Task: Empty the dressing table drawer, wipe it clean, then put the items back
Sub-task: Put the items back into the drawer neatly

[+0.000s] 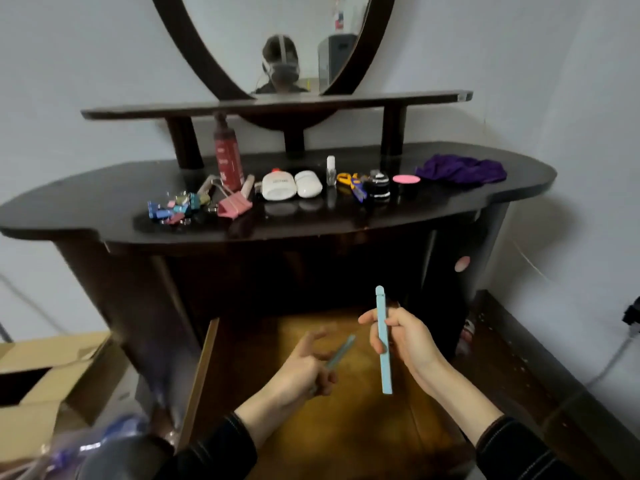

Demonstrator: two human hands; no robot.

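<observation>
Emptying looks nearly finished: a slim pale-blue plastic stick (384, 355) is gripped by the fingers of the right hand (410, 344), a blurred teal stick (341, 351) by those of the left hand (298, 370), above the open wooden drawer (202, 372); setting both on the dark glossy desk (104, 209) is judged next.

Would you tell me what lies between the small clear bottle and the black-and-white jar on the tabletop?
Scissors with yellow and blue handles lie there, seen in the head view.

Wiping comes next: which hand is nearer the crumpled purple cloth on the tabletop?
Right. The right hand, gripping a light blue stick, is below the crumpled purple cloth; the left hand, holding a teal stick, is lower and farther left.
</observation>
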